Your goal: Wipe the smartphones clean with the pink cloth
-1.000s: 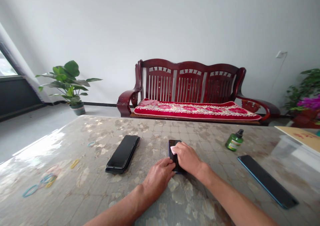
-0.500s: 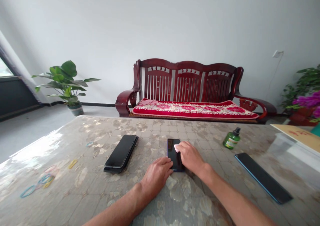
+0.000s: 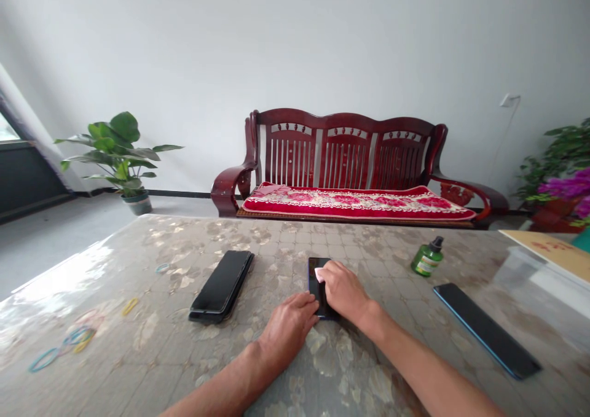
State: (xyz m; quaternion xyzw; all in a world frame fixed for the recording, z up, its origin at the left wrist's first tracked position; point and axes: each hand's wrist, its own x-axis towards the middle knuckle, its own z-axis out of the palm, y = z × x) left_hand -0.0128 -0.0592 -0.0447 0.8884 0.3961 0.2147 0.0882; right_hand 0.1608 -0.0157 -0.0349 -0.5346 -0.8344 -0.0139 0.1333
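Note:
A dark smartphone [image 3: 314,267] with a blue edge lies screen up on the table in front of me. My left hand [image 3: 290,315] rests at its lower left side, fingertips gripping that edge. Bent over the phone's right part, my right hand [image 3: 343,291] pinches a small pale pink-white wiping pad [image 3: 319,274] against the screen. The pad is mostly hidden by the fingers, and the hand covers much of the phone's right side.
To the left lie stacked black phones [image 3: 221,285] and several coloured rubber bands [image 3: 78,337]. On the right are a green spray bottle [image 3: 427,258], another blue-edged phone [image 3: 486,330] and a clear plastic box [image 3: 539,282]. A wooden bench [image 3: 348,159] stands behind the table [image 3: 369,368].
My right hand has slid slightly left across the phone's screen with the pad. My left hand stays at the phone's edge. The view has shifted very slightly.

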